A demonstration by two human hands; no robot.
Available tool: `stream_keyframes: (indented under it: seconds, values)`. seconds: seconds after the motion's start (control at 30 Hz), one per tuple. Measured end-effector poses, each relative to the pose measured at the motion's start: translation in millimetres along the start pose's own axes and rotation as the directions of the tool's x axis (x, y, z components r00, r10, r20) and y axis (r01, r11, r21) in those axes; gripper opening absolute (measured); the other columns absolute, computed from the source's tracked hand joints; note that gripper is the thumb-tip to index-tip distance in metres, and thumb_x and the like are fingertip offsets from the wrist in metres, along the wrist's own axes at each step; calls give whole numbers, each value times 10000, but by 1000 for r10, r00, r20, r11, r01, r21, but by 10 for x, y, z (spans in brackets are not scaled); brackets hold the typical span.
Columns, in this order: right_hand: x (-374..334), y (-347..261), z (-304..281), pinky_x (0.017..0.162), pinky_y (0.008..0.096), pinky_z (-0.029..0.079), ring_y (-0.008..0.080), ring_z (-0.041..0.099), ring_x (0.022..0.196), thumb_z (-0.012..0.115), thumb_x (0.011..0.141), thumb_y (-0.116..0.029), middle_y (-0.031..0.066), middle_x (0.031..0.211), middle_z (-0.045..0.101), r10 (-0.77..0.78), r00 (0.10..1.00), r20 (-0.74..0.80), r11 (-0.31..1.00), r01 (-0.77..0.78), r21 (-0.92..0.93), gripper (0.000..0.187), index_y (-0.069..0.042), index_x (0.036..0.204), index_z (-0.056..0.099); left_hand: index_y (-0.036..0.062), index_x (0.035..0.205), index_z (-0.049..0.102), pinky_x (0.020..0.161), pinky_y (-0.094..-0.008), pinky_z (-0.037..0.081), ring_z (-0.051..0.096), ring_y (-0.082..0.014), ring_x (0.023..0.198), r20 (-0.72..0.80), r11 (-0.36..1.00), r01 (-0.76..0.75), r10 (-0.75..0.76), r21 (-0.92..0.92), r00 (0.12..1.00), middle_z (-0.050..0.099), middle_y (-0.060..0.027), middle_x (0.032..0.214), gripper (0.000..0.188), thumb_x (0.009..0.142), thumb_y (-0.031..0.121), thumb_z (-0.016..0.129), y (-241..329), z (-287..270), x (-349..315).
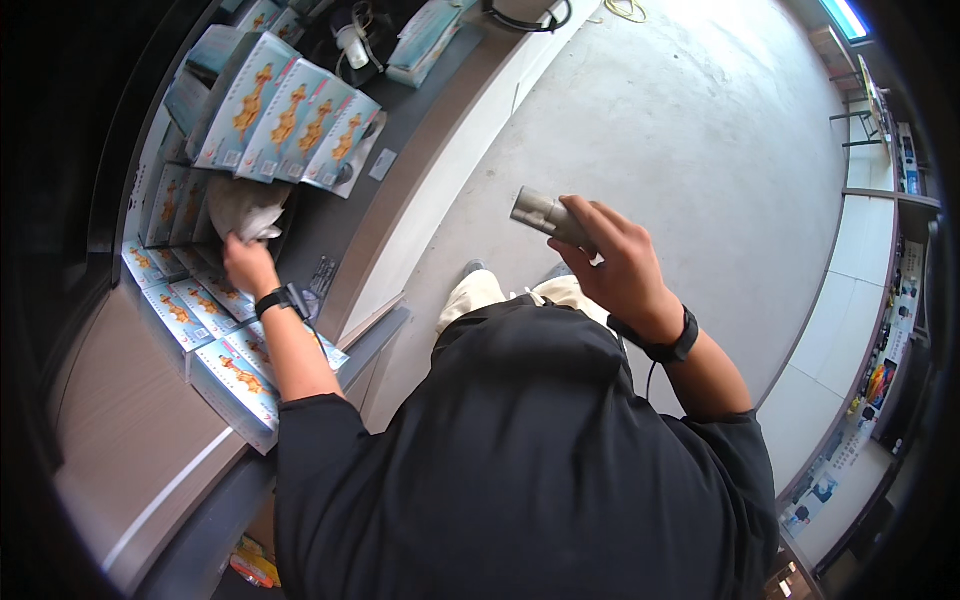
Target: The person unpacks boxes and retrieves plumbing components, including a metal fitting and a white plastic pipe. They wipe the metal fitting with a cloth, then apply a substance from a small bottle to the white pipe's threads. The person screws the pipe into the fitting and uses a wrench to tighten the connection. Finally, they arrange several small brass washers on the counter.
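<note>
Back from the worktop's [425,115] front edge, touched a pale crumpled bundle [240,205] among blue-and-white boxes [275,110] with the left hand [250,265]; could not tell whether pinched or pressed; beyond that edge, gripped a grey cylinder [545,215] with the right hand [620,255], curled round one end; seemed to need gentle left-hand work, sparing the boxes.

Lighting's decent: the floor [720,120] is bright with a soft sheen, and the window [848,18] up top right is basically blown out. The worktop [350,215] gets dimmer toward its left edge, shadow under the stacked boxes [285,120]. Fisheye bends everything, corners go black, shirt [520,480] looks kinda soft.
</note>
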State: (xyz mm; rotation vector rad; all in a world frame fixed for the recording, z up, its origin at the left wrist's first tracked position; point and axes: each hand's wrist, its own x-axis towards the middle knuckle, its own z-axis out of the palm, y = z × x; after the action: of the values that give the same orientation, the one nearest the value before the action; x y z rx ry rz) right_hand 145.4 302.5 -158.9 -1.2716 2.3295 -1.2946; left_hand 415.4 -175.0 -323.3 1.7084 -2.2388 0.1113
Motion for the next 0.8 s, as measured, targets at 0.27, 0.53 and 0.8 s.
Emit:
stream_keyframes:
  seconds: [0.27,0.53,0.8]
  values:
    - [-329,710,-906,693,358,594,296,702,822,782,746,23,202,1022,669,-520,850,-79,794,447,-412,493,99,1202,612,-168,1004,648,881,-552,514,654,-513,977,-442,968,131,-216,-216,870,657,-380,1050,529,984,329,468,484,-1123,-608]
    - [-520,970,-1670,665,363,556,327,681,782,781,826,-48,170,1009,677,-305,947,-96,950,310,42,448,10,1228,592,-80,1327,579,1035,-428,506,625,-326,1189,-190,280,-154,-103,-947,976,601,-219,1345,566,1009,377,481,2509,-2241,-1836]
    - [-265,1153,-2105,718,420,543,420,646,790,724,906,-179,192,1016,683,-137,989,56,952,116,282,313,19,1132,638,35,1458,441,1161,-458,376,520,-287,1336,143,-554,664,704,-502,696,538,-123,1438,568,1048,423,388,4320,-2087,-3300]
